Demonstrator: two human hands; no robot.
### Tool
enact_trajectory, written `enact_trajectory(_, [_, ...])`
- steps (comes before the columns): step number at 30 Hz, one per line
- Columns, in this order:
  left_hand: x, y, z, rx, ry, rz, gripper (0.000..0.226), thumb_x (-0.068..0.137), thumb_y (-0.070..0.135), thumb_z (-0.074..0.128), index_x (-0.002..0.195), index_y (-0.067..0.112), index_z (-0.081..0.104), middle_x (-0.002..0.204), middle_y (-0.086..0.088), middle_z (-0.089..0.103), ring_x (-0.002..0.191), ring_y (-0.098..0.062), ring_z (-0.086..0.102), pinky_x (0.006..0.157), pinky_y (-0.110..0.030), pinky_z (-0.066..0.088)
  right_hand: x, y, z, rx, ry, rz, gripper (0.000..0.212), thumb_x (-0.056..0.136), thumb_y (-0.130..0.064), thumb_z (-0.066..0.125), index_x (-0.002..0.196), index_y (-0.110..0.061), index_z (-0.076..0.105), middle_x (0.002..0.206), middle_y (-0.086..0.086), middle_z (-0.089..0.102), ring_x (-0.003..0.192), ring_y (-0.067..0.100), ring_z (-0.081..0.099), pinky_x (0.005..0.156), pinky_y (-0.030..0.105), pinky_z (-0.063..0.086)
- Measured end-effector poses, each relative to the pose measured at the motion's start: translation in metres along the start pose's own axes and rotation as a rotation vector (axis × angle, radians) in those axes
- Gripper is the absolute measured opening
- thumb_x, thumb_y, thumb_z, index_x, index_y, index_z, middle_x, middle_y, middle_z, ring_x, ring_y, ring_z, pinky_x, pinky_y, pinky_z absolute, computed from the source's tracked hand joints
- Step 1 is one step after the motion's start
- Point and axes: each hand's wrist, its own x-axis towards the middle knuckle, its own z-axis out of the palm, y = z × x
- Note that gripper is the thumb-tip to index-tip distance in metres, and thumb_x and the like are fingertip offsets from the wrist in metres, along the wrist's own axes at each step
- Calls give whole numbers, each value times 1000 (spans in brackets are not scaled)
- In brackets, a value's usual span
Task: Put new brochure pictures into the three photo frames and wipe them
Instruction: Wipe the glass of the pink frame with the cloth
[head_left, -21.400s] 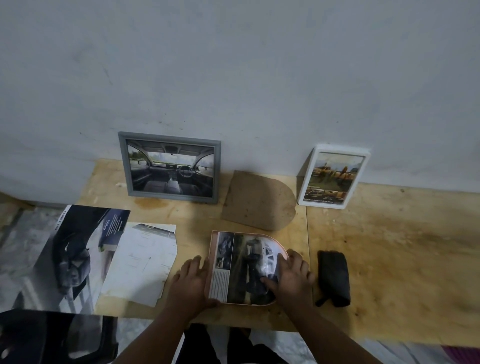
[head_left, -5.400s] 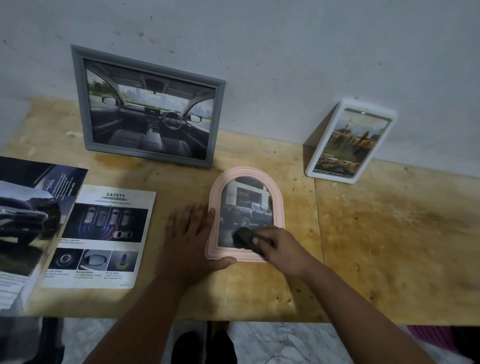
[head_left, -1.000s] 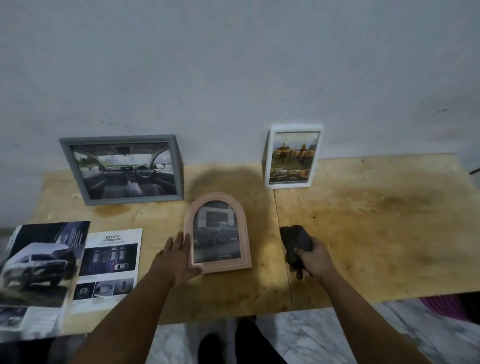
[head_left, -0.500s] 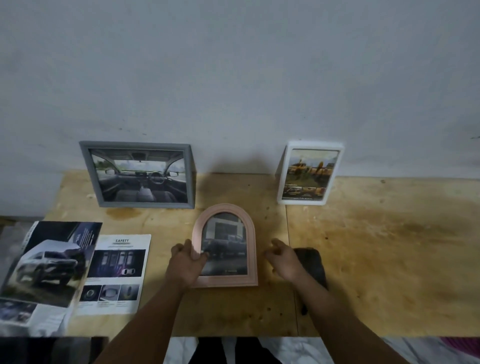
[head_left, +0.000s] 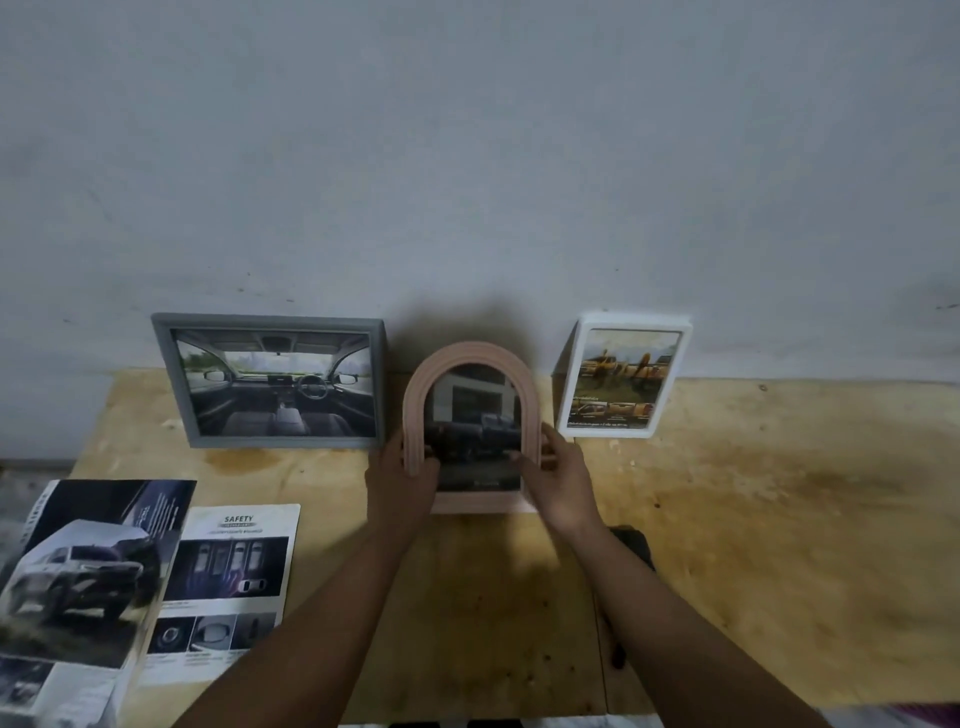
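Two hands on the pink frame: left hand grips its left edge, right hand its right edge, fingers curled round the rim. The frame is held upright over the bench, between the grey frame and the white frame, both standing at the wall. Likely light and stiff, with a fragile, smudge-prone glazed front, so edge grips low on both sides look right. Narrow base: it may tip when set down. Cloth lies behind the right forearm.
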Motion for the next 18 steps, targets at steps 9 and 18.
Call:
enact_trajectory(9, [50,21,8,-30,-67,80,79,78,60,56,147,24,42,143,-9,51,128,-30,54,105,-55,50,56,-9,4,-72,-35,4,82,84,-57,73,153,-25,40,138,-6,56,125,16,56,104,46,52])
enact_trajectory(18, [24,38,8,3,-8,86,79,89,48,61,158,21,33,160,-8,37,143,-30,41,116,-52,41,34,-23,0,-50,-57,-1,69,93,-30,73,153,-23,39,140,-14,47,128,14,50,107,35,46])
